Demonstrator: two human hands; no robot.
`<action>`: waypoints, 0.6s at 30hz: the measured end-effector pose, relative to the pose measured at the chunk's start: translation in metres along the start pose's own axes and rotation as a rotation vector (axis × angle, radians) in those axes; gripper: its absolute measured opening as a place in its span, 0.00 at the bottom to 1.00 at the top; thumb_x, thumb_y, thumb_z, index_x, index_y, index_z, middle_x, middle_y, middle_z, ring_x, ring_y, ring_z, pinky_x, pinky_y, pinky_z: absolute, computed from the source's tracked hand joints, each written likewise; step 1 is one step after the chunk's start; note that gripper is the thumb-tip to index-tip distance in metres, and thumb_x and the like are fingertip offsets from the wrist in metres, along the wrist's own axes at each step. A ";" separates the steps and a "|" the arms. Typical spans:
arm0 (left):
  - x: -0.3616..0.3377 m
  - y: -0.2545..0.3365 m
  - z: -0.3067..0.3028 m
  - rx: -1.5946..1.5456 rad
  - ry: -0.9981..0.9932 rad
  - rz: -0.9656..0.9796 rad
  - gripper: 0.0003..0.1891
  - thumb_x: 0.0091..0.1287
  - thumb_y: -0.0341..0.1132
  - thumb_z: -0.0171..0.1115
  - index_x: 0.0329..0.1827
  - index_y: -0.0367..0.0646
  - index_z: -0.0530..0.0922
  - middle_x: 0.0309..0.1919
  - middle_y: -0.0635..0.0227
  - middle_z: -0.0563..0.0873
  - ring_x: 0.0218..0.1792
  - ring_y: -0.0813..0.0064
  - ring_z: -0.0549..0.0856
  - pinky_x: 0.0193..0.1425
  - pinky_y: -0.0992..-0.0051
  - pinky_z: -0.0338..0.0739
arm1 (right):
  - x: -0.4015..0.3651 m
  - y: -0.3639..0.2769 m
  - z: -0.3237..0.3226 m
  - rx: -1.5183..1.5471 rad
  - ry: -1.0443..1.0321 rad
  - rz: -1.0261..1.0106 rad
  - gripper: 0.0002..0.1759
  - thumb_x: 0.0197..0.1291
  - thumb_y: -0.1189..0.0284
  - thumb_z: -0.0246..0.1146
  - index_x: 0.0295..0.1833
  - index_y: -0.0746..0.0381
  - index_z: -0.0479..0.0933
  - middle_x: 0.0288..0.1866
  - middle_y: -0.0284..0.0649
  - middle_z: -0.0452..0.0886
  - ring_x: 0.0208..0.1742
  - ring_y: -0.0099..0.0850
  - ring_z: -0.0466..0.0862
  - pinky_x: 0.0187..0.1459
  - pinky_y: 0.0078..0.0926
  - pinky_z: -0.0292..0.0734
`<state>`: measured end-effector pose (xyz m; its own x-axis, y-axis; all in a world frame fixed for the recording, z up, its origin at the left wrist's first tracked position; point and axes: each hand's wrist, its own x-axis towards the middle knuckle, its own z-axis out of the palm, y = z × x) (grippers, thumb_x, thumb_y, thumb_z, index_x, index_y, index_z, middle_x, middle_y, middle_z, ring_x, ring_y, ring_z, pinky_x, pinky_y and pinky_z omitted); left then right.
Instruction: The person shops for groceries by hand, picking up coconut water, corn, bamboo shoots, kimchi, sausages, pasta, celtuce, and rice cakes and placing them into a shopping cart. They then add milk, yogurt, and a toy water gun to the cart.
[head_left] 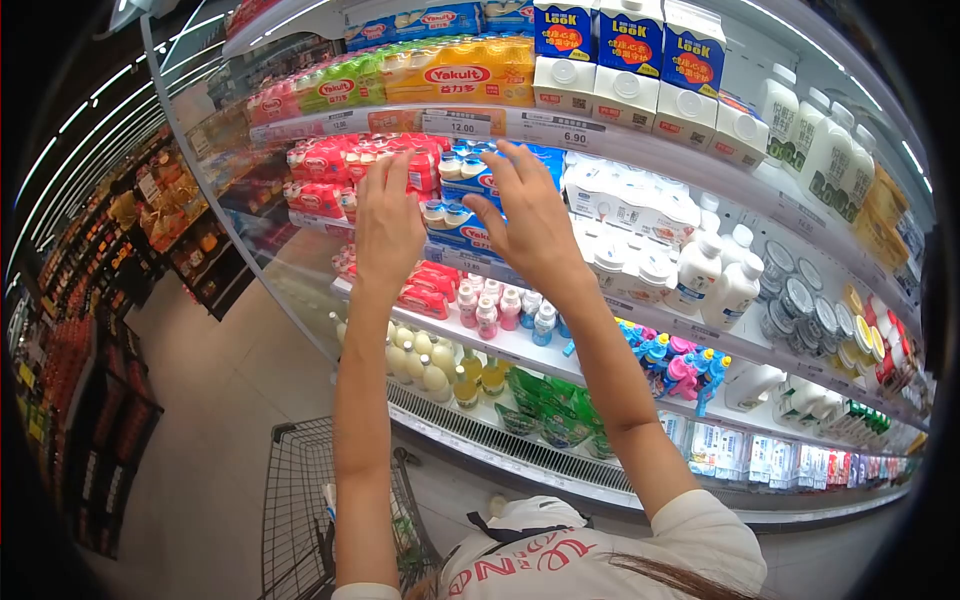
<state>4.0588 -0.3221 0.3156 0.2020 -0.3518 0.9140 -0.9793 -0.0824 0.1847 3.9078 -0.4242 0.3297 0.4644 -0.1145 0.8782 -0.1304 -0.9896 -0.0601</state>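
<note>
You are raising both arms toward 12 o'clock, elbows nearly straight. Your left hand [388, 220] is pointing its loosely curved, open fingers upward before red packs [322, 157]; your right hand [535, 228] is spreading open, thumb leftward, before blue packs [465, 184]. Whether either is touching cannot be told. Your hands are partly hiding these shelved packs. White cartons [628, 75] are standing at 1 o'clock, a wire cart [300, 432] at 7.

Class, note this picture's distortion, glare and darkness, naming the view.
Head view: fisheye bowing of the shelf edge; glare from the cabinet's strip light; black vignetting at the corners; dim aisle shelving, labels unreadable; left hand and right hand fairly sharp.
</note>
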 end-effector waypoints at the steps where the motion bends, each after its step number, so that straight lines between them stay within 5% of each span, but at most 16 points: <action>1: 0.043 -0.014 0.013 0.074 0.089 0.099 0.28 0.57 0.19 0.53 0.65 0.40 0.68 0.58 0.52 0.73 0.59 0.50 0.72 0.65 0.57 0.66 | 0.029 0.007 0.001 -0.119 0.111 0.010 0.29 0.57 0.67 0.67 0.60 0.70 0.69 0.64 0.56 0.69 0.68 0.55 0.66 0.66 0.44 0.63; 4: 0.133 -0.038 0.036 0.455 -0.015 0.072 0.42 0.54 0.26 0.65 0.73 0.57 0.59 0.69 0.63 0.67 0.69 0.51 0.63 0.70 0.51 0.65 | 0.094 0.033 0.014 -0.535 0.241 0.060 0.32 0.55 0.67 0.68 0.63 0.68 0.68 0.65 0.53 0.69 0.71 0.52 0.63 0.70 0.49 0.54; 7: 0.168 -0.064 0.055 0.432 -0.249 -0.037 0.47 0.51 0.30 0.68 0.75 0.66 0.55 0.73 0.71 0.62 0.72 0.51 0.59 0.71 0.42 0.60 | 0.129 0.057 0.029 -0.762 0.182 0.083 0.33 0.53 0.67 0.68 0.64 0.67 0.68 0.65 0.51 0.69 0.71 0.49 0.63 0.72 0.54 0.48; 13: 0.172 -0.082 0.054 0.339 -0.089 0.080 0.35 0.49 0.27 0.68 0.64 0.57 0.69 0.56 0.65 0.72 0.60 0.54 0.70 0.61 0.49 0.69 | 0.147 0.053 0.024 -0.697 0.063 0.115 0.31 0.46 0.70 0.71 0.57 0.66 0.72 0.55 0.43 0.72 0.62 0.39 0.70 0.73 0.54 0.44; 14: 0.169 -0.085 0.054 0.327 -0.041 0.101 0.32 0.50 0.27 0.68 0.62 0.55 0.72 0.52 0.63 0.73 0.57 0.54 0.71 0.58 0.52 0.71 | 0.143 0.049 0.026 -0.678 0.125 0.089 0.26 0.46 0.73 0.72 0.53 0.62 0.74 0.56 0.42 0.71 0.59 0.41 0.72 0.68 0.51 0.57; 18: 0.140 -0.105 0.048 0.179 0.295 0.226 0.24 0.51 0.28 0.71 0.54 0.50 0.78 0.49 0.61 0.73 0.48 0.58 0.75 0.52 0.61 0.73 | 0.126 0.031 0.035 -0.389 0.420 -0.224 0.23 0.49 0.80 0.70 0.51 0.57 0.73 0.54 0.42 0.71 0.53 0.43 0.73 0.48 0.39 0.76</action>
<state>4.1908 -0.4079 0.4070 -0.0546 -0.0992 0.9936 -0.9763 -0.2035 -0.0739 3.9932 -0.4719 0.4217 0.1427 0.2144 0.9663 -0.4163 -0.8727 0.2551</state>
